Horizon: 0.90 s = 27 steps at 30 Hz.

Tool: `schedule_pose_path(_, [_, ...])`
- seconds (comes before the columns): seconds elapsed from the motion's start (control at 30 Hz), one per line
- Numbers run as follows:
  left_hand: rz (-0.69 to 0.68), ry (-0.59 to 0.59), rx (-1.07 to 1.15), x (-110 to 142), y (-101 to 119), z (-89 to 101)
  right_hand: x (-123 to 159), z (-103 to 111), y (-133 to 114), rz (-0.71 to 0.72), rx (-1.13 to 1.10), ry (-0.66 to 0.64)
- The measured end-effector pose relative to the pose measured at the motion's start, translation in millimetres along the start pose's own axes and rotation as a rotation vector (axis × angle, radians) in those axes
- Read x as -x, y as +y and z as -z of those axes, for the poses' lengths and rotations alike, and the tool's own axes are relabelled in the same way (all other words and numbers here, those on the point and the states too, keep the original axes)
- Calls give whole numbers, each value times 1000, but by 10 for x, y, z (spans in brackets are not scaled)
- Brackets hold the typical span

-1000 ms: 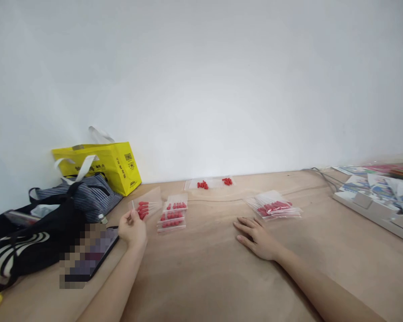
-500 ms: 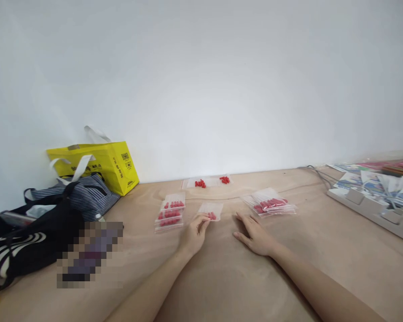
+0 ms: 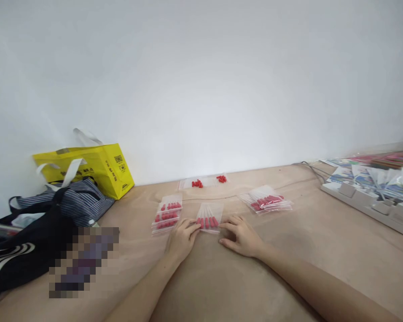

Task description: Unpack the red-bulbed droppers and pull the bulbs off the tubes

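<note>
In front of me lies a small clear zip bag (image 3: 210,210), flat on the table, holding several thin pale sticks with red ends. My left hand (image 3: 183,237) pinches its lower left corner. Beside the bag's right edge, my right hand (image 3: 242,237) rests with curved fingers and the thumb apart; whether the fingertips touch the plastic I cannot tell. To the left lies an overlapping stack of similar bags (image 3: 168,214) with red-ended contents. A second pile of such bags (image 3: 267,201) lies to the right.
Near the wall, a clear bag (image 3: 208,182) carries two clusters of red pieces. A yellow bag (image 3: 116,174), a striped bag (image 3: 83,201) and a black bag (image 3: 30,250) stand left. A white power strip (image 3: 366,208) and printed packets (image 3: 389,183) lie right on the wooden table (image 3: 339,259).
The middle bag now lies flatter, its red ends fully showing. My left hand has shifted to its lower left corner, and my right hand has moved left to its right edge.
</note>
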<state>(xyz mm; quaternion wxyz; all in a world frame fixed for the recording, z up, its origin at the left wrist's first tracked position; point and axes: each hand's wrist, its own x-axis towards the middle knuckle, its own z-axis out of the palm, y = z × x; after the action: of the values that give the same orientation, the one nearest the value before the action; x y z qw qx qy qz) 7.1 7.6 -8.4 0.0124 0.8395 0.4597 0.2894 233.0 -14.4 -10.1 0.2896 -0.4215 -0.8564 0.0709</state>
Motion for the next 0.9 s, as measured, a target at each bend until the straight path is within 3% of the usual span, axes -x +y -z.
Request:
schedule_pose_path(0.23, [-36, -87, 118, -147, 69, -146, -122, -157, -26, 28, 164, 59])
schedule_pose_path(0.4, [5, -42, 147, -145, 171, -127, -112, -156, -32, -40, 176, 68])
schedule_pose_path(0.53, [327, 163, 290, -96, 303, -115, -116, -145, -66, -248, 31, 118])
schedule_pose_path(0.7, [821, 65, 1026, -118, 460, -204, -122, -158, -102, -425, -120, 155])
schedule_pose_path(0.77, [892, 61, 1180, -155, 479, -227, -120, -169, -120, -395, -101, 162])
schedule_pose_path(0.9, [919, 58, 1238, -199, 438, -227, -112, -175, -141, -258, 18, 152])
